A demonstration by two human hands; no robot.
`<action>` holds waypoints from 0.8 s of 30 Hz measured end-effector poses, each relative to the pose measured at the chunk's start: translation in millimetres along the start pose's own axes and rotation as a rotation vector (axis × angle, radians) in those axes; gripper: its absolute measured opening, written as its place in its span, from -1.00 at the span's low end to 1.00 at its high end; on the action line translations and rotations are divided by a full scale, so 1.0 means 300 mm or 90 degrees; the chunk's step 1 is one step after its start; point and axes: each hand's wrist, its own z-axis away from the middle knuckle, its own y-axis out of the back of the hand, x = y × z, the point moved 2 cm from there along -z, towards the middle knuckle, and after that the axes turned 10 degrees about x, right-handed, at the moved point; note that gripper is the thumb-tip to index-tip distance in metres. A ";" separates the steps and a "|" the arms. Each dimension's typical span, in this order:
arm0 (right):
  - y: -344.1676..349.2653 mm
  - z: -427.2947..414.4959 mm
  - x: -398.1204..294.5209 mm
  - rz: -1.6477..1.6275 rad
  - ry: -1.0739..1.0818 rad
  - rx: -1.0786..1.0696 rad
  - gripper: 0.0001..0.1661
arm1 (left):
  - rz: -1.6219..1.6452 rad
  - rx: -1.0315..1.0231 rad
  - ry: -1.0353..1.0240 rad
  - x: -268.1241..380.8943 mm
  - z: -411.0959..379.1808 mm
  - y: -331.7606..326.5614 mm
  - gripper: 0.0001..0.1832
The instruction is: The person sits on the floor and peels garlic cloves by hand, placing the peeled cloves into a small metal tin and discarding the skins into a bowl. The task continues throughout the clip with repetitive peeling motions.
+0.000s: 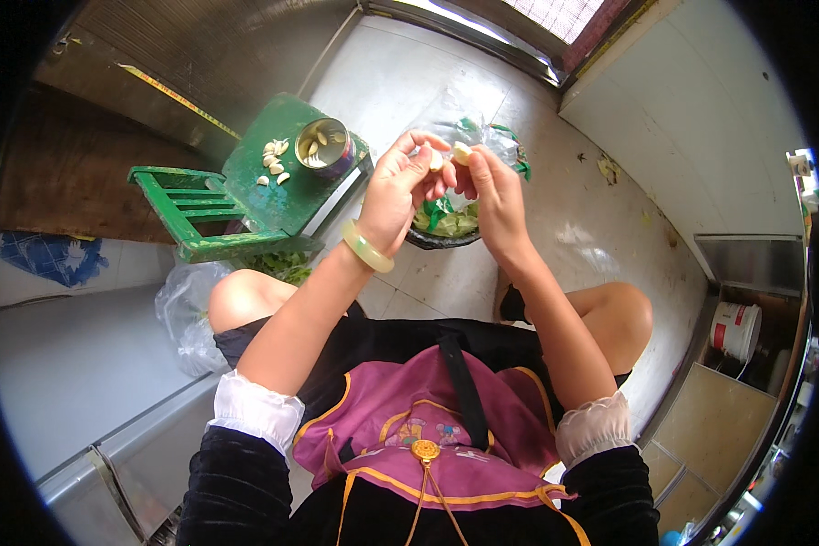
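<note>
My left hand [404, 179], a jade-like bangle [367, 247] at its wrist, pinches a pale garlic clove [435, 161] between thumb and fingers. Close beside it, my right hand [495, 194] grips another piece of garlic [461, 153] at its fingertips. Below both hands, a dark-rimmed basket or bin [443, 240] holds pale green leaves or peelings and is partly covered by a clear plastic bag [461, 112]. On a green chair [307, 211] to the left stands an open tin can [323, 145] with several cloves inside. Several loose garlic cloves [273, 160] lie beside the can.
A plastic bag [191, 314] and leafy greens [280, 266] sit on the floor by my left knee. A purple apron [409, 403] covers my lap. At the right, a white bucket [734, 331] stands in a cabinet opening. A doorway [553, 41] is at the far end.
</note>
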 end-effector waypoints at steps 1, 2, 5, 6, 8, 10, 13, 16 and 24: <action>0.012 -0.008 0.007 -0.009 -0.008 0.005 -0.58 | 0.019 0.010 0.000 0.006 -0.004 0.001 -0.82; 0.020 -0.014 0.014 -0.044 -0.038 0.007 -0.55 | 0.007 0.022 0.001 0.013 -0.006 0.011 -0.84; 0.021 -0.017 0.007 -0.114 -0.107 -0.011 -0.54 | 0.124 0.040 0.032 0.017 -0.001 0.021 -0.86; 0.021 -0.016 0.012 -0.116 -0.112 -0.019 -0.53 | 0.162 0.029 0.049 0.008 -0.005 0.027 -0.89; 0.020 -0.014 0.026 -0.120 -0.123 -0.034 -0.52 | 0.096 0.030 0.039 -0.007 -0.004 0.034 -0.91; 0.015 -0.008 0.022 -0.123 -0.114 -0.037 -0.51 | -0.002 0.065 0.006 -0.019 -0.007 0.020 -0.87; 0.012 -0.001 0.007 -0.124 -0.128 -0.031 -0.53 | -0.115 0.019 -0.045 0.007 0.013 -0.032 -0.77; 0.032 -0.005 0.020 -0.040 -0.105 -0.011 -0.67 | -0.142 0.045 -0.069 -0.016 0.007 -0.019 -0.75; 0.045 -0.029 -0.075 0.109 0.156 0.078 -0.87 | -0.240 0.074 -0.145 -0.035 -0.003 0.000 -0.81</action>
